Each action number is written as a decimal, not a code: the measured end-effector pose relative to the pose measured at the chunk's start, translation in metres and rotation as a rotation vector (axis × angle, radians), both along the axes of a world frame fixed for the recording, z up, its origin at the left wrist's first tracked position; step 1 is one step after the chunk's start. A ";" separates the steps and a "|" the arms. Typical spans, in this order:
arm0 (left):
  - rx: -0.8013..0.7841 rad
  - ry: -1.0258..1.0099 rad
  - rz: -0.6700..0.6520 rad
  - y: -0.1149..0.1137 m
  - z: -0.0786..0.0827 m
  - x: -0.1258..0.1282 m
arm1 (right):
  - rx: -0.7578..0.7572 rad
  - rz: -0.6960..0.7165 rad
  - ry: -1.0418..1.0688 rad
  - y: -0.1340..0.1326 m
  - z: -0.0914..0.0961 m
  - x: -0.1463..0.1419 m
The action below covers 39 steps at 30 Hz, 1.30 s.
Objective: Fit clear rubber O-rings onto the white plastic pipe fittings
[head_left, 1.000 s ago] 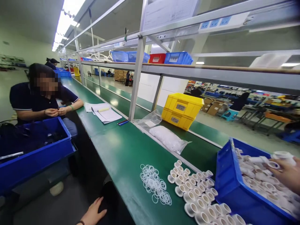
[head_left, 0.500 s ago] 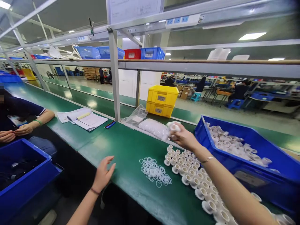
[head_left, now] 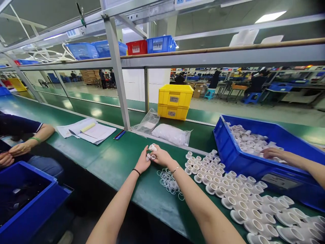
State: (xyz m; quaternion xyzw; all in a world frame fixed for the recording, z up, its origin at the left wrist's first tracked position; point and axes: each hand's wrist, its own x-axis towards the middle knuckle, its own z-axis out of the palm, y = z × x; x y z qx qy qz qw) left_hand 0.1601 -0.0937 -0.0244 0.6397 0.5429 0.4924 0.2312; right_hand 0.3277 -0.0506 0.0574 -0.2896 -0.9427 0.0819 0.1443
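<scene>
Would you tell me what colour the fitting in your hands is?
The fitting is white; head view.

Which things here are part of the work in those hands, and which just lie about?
In use: left hand, right hand, white fitting between them, ring pile, rows of fittings, blue bin of fittings.
Lying about: papers, pens, yellow crates, plastic bags.

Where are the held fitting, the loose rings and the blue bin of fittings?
white fitting [head_left: 152, 147], head view, its top end
rings [head_left: 169, 181], head view, middle of the pile
blue bin [head_left: 241, 162], head view, near outer wall
</scene>
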 end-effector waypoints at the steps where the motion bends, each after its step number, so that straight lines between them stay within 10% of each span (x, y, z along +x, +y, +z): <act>1: 0.016 0.034 0.042 0.004 -0.003 -0.003 | -0.001 0.016 -0.026 0.003 0.002 -0.004; 39: 0.067 0.285 0.062 -0.014 0.005 -0.018 | -0.313 0.033 0.395 0.016 -0.019 0.001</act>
